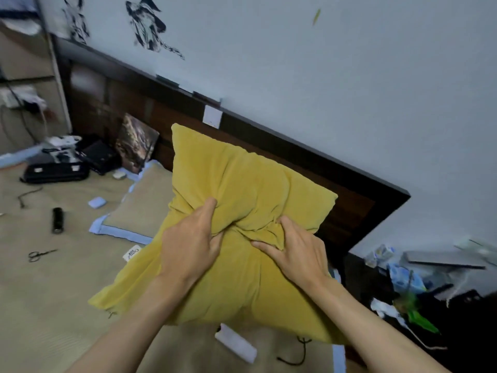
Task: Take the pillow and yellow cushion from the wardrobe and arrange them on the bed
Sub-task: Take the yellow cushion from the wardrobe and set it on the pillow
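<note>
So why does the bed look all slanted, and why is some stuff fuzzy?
Head view: the wide-angle lens tilts and bends the headboard; the yellow cushion and both hands look fairly sharp; the clutter at the right edge is smeared by blur; the lighting is soft, with no glare.

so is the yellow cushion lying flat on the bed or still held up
Held up: both hands, left hand and right hand, pinch the yellow cushion mid-face, bunching the fabric, its top tilted toward the headboard.

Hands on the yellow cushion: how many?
2. The left hand bunches the fabric at the yellow cushion's middle; the right hand pinches a fold right beside it. Some fingertips are buried in the fabric.
</note>
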`<state>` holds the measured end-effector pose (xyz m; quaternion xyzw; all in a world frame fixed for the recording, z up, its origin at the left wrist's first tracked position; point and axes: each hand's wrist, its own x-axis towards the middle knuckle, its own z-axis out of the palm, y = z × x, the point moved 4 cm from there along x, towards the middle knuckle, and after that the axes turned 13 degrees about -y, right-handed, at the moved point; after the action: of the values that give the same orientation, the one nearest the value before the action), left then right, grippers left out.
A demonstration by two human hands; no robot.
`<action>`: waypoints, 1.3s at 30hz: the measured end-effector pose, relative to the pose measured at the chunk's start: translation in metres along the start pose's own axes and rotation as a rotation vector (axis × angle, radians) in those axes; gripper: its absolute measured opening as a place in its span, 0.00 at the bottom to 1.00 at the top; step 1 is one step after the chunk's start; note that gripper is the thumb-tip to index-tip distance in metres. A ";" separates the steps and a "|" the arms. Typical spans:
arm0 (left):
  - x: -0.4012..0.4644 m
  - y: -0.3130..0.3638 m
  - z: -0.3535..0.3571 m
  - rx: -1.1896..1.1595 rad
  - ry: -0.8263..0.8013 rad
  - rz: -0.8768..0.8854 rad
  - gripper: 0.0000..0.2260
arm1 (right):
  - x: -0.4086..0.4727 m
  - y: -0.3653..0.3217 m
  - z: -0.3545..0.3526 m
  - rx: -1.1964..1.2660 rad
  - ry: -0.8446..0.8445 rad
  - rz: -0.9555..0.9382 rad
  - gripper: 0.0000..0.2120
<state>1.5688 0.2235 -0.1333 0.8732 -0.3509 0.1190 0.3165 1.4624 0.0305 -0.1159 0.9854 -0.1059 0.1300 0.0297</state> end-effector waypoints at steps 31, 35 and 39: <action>0.132 -0.147 0.155 -0.067 0.032 -0.374 0.16 | 0.362 0.079 0.202 0.519 -0.653 -0.079 0.53; 0.166 -0.178 0.199 -0.023 -0.018 -0.441 0.15 | 0.407 0.093 0.185 0.339 -0.312 -0.223 0.39; 0.218 -0.194 0.230 -0.098 0.090 -0.493 0.16 | 0.442 0.096 0.169 0.186 -0.049 -0.299 0.35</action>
<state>1.8573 0.0674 -0.3076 0.9099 -0.1182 0.0597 0.3932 1.9007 -0.1668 -0.1595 0.9915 0.0535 0.1096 -0.0452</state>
